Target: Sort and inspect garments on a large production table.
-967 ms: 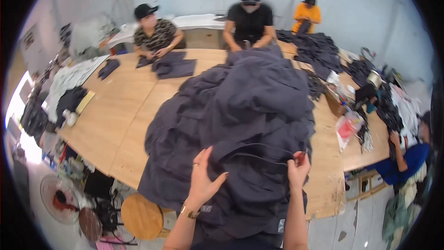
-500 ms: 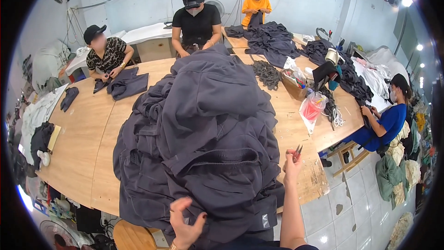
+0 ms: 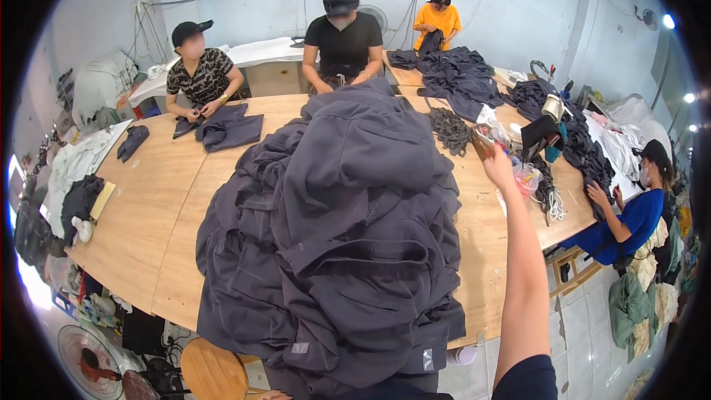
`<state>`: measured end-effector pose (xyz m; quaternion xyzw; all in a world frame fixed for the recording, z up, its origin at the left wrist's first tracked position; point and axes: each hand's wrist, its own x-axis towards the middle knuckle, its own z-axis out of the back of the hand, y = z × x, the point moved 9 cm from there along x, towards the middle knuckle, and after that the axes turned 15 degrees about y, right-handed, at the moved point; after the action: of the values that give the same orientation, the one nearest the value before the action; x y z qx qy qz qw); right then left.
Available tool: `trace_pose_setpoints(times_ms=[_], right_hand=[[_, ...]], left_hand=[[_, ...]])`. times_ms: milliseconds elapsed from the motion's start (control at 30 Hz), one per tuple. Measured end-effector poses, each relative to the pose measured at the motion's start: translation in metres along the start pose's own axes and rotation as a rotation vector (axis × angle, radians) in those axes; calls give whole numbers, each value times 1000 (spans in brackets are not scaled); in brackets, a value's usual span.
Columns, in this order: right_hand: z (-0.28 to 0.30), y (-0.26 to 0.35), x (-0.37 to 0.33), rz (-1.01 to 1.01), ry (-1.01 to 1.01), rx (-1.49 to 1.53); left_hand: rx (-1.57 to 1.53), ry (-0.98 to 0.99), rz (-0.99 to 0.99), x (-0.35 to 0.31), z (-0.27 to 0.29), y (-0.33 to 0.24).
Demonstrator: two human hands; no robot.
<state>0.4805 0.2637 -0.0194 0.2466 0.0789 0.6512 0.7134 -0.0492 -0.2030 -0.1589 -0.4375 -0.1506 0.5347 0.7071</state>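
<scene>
A tall heap of dark grey garments (image 3: 355, 155) fills the table in front of me. On its near side one garment's elastic waistband (image 3: 363, 255) gapes. My right arm is stretched out past the heap's right side. At its end my right hand (image 3: 498, 166) is at a brown box (image 3: 483, 144) of small items, beside a clear plastic bag (image 3: 527, 179). Its fingers are too small and covered to show whether they grip anything. Only a sliver of my left hand (image 3: 276, 395) shows at the lower edge, under the garments; its fingers are hidden.
The wooden table (image 3: 159, 215) extends left and right. Dark cords (image 3: 449, 130) lie beyond the box, white cords (image 3: 555, 207) right of it. Several co-workers handle dark cloth around the tables. A round wooden stool (image 3: 215, 370) and a fan (image 3: 89, 363) stand at lower left.
My right hand, which held small thread snips near the table's right edge, has reached forward to the box. My left hand has dropped almost out of view. The view has shifted somewhat.
</scene>
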Motion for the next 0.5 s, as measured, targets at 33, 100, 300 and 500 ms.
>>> trace_pose_setpoints(times_ms=[33,100,300,500], right_hand=[[21,6,3,-49,7,-78],[24,37,22,-35,70,-139],[23,40,50,123,100,-133],[10,36,54,42,198,-179]], left_hand=[[98,61,-3,-5,-8,5],[274,134,50,-47,-41,52],[202,227,-65,-84,-147,148],[-177,542,-144,-36,-120,99]])
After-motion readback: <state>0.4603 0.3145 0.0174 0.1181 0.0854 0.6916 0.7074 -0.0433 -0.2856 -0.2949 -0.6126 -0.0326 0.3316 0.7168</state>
